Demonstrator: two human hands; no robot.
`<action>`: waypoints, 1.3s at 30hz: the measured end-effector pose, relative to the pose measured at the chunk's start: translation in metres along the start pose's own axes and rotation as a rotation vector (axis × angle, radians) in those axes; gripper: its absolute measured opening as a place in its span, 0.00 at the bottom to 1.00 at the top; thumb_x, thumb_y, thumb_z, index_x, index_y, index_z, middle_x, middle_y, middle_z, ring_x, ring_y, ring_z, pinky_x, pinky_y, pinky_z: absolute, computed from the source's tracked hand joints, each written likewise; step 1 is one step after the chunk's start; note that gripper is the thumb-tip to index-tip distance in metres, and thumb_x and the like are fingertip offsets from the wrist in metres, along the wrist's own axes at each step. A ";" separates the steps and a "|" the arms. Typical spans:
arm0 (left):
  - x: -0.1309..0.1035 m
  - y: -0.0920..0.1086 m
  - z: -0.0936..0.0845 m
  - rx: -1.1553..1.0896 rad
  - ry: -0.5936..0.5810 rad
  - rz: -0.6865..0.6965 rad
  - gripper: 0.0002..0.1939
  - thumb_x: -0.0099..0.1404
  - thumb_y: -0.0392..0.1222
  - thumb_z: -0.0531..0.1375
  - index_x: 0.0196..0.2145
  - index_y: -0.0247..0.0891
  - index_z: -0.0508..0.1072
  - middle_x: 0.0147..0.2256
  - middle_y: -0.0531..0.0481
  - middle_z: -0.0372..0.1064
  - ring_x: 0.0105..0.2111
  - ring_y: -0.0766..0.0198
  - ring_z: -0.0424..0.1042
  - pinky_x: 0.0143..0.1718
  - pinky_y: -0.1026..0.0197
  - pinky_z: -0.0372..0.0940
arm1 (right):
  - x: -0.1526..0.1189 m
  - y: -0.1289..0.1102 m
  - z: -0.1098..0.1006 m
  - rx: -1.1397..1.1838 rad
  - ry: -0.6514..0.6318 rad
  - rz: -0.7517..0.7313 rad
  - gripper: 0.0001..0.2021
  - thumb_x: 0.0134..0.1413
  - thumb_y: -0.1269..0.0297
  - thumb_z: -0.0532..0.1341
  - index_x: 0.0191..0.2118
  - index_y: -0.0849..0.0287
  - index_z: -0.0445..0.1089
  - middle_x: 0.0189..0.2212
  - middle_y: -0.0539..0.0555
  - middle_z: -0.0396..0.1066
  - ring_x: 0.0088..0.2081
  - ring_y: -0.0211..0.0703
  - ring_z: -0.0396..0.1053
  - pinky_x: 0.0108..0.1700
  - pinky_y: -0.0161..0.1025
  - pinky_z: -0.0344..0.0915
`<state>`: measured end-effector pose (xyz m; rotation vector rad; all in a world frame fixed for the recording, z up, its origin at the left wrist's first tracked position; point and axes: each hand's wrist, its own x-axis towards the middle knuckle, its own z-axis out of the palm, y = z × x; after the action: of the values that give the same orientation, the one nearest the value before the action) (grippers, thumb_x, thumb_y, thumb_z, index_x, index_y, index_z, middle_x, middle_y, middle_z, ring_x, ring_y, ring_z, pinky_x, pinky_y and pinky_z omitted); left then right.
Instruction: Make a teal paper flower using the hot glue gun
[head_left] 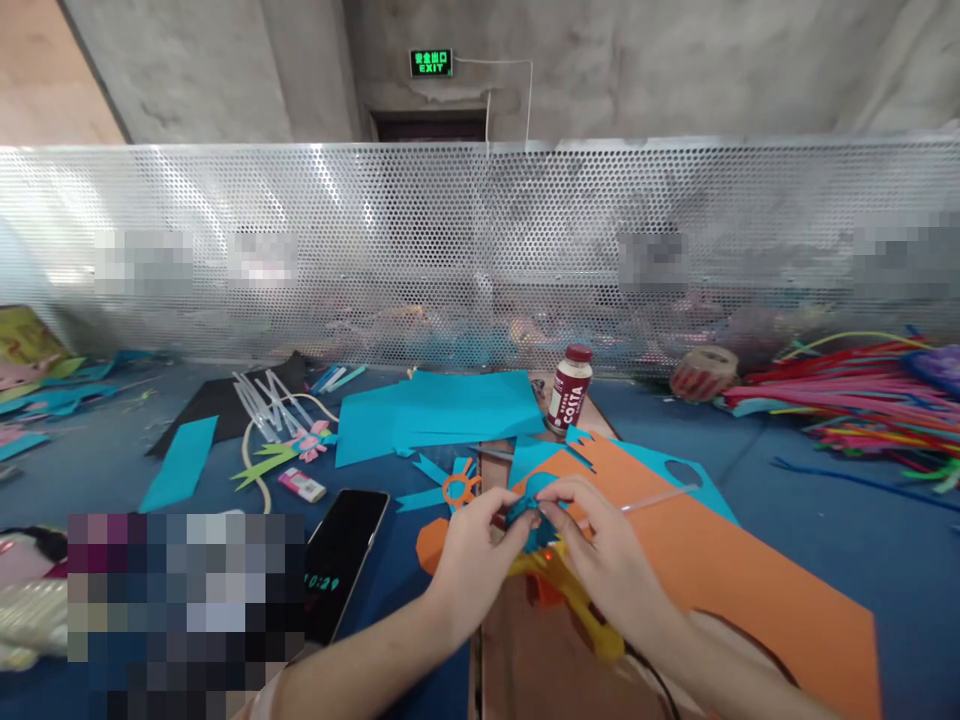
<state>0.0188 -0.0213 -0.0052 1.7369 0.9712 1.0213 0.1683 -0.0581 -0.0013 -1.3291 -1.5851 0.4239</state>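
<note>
Pink and green paper makes a flower (311, 440) that I judge finished; rightward, a blue-and-orange one (450, 497) looks nearly so. Next, the left hand (480, 535) and right hand (592, 525) pinch a small blue piece (534, 490), seemingly part-made, by a yellow tool (592, 615). I see a cluttered blue counter (862, 540), perforated metal screen (420, 230) and bare concrete wall (637, 70).

Includes two hands (484, 535), one bottle (570, 390), one phone (351, 555) and one eraser (301, 484). Also includes one tape roll (703, 374), one orange sheet (727, 545) and one exit sign (431, 63).
</note>
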 end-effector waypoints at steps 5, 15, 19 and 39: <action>0.000 0.000 0.000 -0.052 -0.010 -0.007 0.07 0.61 0.44 0.61 0.34 0.37 0.73 0.32 0.51 0.74 0.31 0.64 0.69 0.33 0.64 0.62 | 0.001 -0.002 -0.002 -0.008 0.015 0.050 0.11 0.62 0.56 0.53 0.33 0.56 0.67 0.32 0.52 0.70 0.36 0.45 0.67 0.38 0.40 0.64; 0.001 -0.006 0.002 -0.161 0.013 0.022 0.07 0.63 0.45 0.59 0.31 0.39 0.70 0.29 0.54 0.71 0.29 0.65 0.68 0.32 0.65 0.61 | -0.003 0.008 0.000 -0.167 0.153 -0.295 0.08 0.64 0.64 0.57 0.47 0.50 0.66 0.46 0.53 0.69 0.49 0.47 0.65 0.51 0.47 0.61; 0.000 -0.004 0.000 -0.125 0.015 0.057 0.06 0.64 0.43 0.58 0.34 0.39 0.72 0.30 0.53 0.71 0.29 0.66 0.69 0.32 0.65 0.62 | -0.003 0.009 0.000 -0.286 0.190 -0.484 0.10 0.61 0.70 0.60 0.47 0.52 0.65 0.44 0.53 0.69 0.47 0.47 0.65 0.49 0.47 0.60; 0.001 -0.003 -0.002 -0.007 0.043 0.111 0.08 0.61 0.34 0.56 0.36 0.40 0.74 0.35 0.52 0.76 0.34 0.63 0.73 0.37 0.62 0.67 | 0.001 0.016 0.003 -0.273 0.073 -0.451 0.09 0.61 0.69 0.61 0.47 0.53 0.66 0.43 0.53 0.69 0.46 0.48 0.64 0.47 0.48 0.60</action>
<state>0.0165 -0.0191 -0.0076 1.7853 0.9051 1.1356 0.1750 -0.0506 -0.0146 -1.1200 -1.8632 -0.1209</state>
